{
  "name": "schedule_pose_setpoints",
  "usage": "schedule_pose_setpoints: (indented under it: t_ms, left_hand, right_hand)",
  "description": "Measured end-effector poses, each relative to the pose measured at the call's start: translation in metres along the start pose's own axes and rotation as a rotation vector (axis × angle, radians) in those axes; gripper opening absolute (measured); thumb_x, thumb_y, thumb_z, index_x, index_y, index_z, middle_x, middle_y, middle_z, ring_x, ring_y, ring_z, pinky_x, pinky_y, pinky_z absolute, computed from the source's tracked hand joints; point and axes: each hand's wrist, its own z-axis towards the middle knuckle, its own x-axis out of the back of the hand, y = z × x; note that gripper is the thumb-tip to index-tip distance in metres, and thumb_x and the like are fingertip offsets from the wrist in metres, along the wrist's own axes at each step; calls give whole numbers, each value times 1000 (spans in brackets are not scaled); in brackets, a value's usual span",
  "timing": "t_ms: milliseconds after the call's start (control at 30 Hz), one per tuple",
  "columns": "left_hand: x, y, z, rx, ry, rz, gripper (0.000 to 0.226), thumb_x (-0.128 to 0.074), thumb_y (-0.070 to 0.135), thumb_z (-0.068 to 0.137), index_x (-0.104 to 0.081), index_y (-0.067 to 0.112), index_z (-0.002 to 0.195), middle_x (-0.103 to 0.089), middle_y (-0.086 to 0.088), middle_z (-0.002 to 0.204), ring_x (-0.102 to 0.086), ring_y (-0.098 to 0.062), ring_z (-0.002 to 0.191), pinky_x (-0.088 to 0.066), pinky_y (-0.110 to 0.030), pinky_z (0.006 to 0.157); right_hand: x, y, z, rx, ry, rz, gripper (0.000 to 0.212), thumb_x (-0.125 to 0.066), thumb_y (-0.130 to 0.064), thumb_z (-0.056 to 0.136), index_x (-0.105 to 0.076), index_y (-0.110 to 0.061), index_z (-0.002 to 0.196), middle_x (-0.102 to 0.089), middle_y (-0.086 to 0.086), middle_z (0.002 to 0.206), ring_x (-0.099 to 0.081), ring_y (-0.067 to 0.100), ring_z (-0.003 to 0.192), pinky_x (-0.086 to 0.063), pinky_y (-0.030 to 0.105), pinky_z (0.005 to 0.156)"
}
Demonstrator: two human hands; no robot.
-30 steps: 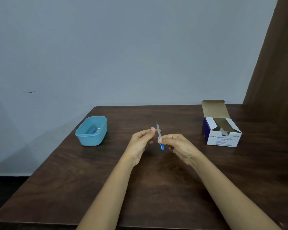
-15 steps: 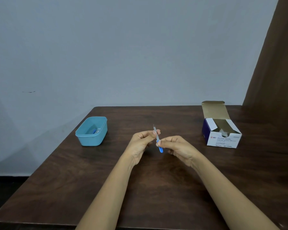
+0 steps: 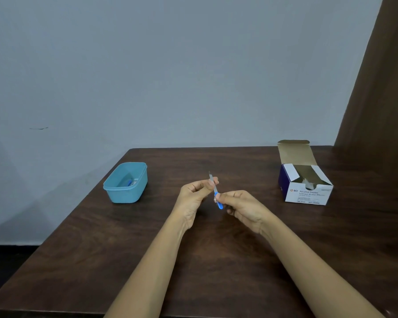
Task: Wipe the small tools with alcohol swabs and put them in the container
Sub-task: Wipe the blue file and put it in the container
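The small tool (image 3: 215,193), a thin grey blade on a blue handle, is held in the air at the centre of the frame, tilted with the blade tip toward the upper left. The left hand (image 3: 193,198) pinches the grey blade section between thumb and fingertips. The right hand (image 3: 244,207) pinches the blue handle lower down, fingers curled round it. A swab between the left fingers and the blade cannot be confirmed; it is too small to tell.

Procedure for the wipe, as judged here:
- Hold the handle fixed with the right hand.
- Draw the left pinch along the blade toward the tip, never across the edge.
- Turn the tool to cover both faces.
- Then carry it to the container (image 3: 124,195).

The teal container stands at centre left, well apart from the hands, with small items already inside. The box of alcohol swabs (image 3: 306,191) stands open at centre right, flap raised. Both rest on a dark brown wooden table (image 3: 216,260). Behind is a plain grey-blue wall (image 3: 193,76); a brown panel or curtain (image 3: 381,88) fills the right edge.
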Motion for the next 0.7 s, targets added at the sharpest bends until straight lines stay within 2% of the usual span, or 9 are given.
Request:
schedule_pose_setpoints:
  t_ms: [133, 233, 300, 433, 600, 700]
  left_hand:
    - [1, 2, 0, 6, 49, -23, 13, -68, 22, 84, -74, 14, 91, -74, 12, 99, -62, -6, 102, -45, -25, 87]
    - [2, 4, 1, 14, 84, -38, 8, -68, 21, 85, -75, 17, 86, -74, 11, 101, -61, -6, 91, -43, -31, 93]
    - [2, 4, 1, 17, 84, -27, 8, -67, 21, 86, -75, 17, 87, -74, 12, 101, -61, -6, 95, -42, -31, 92]
    - [0, 2, 0, 15, 61, -19, 11, -66, 19, 87, -73, 12, 93, -74, 12, 98, -62, -4, 103, -44, -22, 84]
    - [-1, 2, 0, 9, 60, -21, 14, -68, 21, 84, -73, 12, 93, -74, 11, 100, -62, -4, 106, -41, -26, 97]
    - [-1, 3, 0, 6, 81, -39, 12, -67, 20, 85, -73, 12, 92, -74, 11, 99, -62, -2, 103, -42, -25, 92]
  right_hand:
    - [1, -2, 0, -15, -23, -28, 20, -64, -21, 88, -72, -17, 71, -64, -3, 79, -47, 8, 74, -38, 24, 68]
    - [4, -3, 0, -24, -27, -32, 13, -66, -17, 87, -73, -13, 77, -63, -5, 77, -48, 8, 77, -39, 23, 69]
    - [4, -3, 0, -24, -18, -25, 12, -67, -18, 86, -73, -14, 77, -64, -6, 76, -48, 8, 78, -39, 23, 69]
    - [1, 0, 1, -2, 29, 21, 20, -68, -28, 87, -76, -20, 70, -66, -8, 75, -49, 7, 77, -39, 24, 70]
    - [-2, 4, 3, 2, 49, 6, 27, -66, -32, 88, -74, -22, 64, -63, -10, 70, -47, 8, 75, -38, 26, 72]
    - [0, 2, 3, -12, 8, 1, 19, -68, -25, 86, -74, -19, 69, -64, -7, 74, -48, 8, 75, -39, 24, 69]
